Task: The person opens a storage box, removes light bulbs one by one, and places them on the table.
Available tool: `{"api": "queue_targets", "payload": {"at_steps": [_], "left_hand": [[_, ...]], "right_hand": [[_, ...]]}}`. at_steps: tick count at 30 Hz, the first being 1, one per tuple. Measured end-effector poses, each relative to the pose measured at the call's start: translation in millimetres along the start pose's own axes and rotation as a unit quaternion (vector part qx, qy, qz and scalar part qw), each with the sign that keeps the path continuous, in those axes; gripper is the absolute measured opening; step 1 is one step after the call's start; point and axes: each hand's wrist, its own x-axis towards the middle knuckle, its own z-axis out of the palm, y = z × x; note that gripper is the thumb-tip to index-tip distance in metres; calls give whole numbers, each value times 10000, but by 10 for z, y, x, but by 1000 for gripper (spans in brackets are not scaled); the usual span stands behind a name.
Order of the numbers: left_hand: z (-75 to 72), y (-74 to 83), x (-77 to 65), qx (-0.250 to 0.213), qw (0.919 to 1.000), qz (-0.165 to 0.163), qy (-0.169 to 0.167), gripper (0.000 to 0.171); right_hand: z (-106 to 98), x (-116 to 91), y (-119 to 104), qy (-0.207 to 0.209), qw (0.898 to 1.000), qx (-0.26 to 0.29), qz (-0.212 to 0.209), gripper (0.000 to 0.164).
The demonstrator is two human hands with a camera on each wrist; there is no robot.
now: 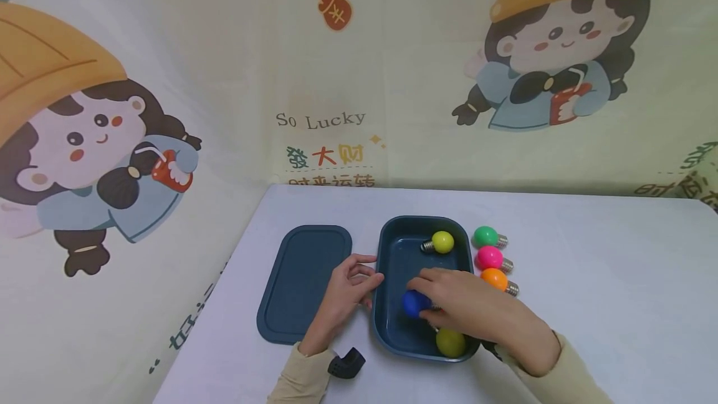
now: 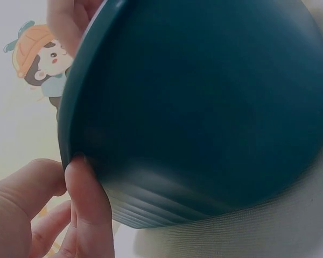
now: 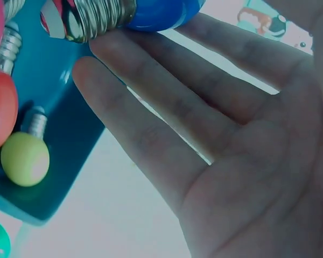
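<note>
My right hand (image 1: 473, 304) reaches into a dark blue tray (image 1: 395, 267) and pinches a blue light bulb (image 1: 414, 304) between fingers and thumb. In the right wrist view, the blue bulb (image 3: 164, 12) is by the fingertips, its silver screw base pointing left. My left hand (image 1: 344, 288) holds the tray's left side; its thumb and fingers (image 2: 89, 191) meet at the rim in the left wrist view. Inside the tray, one yellow bulb (image 1: 443, 242) lies at the far right, and a second yellow bulb (image 1: 450, 343) sits in the near right corner, partly behind my right hand.
Right of the tray, a green bulb (image 1: 485, 236), a pink bulb (image 1: 490, 258) and an orange bulb (image 1: 495, 279) lie in a row on the white table (image 1: 606, 279). A flat dark blue lid (image 1: 303, 279) lies left of the tray. A printed cloth (image 1: 415, 80) hangs behind.
</note>
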Motion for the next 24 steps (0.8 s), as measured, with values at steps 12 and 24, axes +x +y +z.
{"api": "queue_targets", "payload": {"at_steps": [12, 24], "left_hand": [[-3, 31, -7, 25, 10000, -31, 6, 42], [-6, 24, 10, 26, 10000, -2, -4, 42]], "right_hand": [[-69, -160, 106, 195, 9995, 86, 233, 40], [-159, -318, 171, 81, 9959, 451, 782, 43]]}}
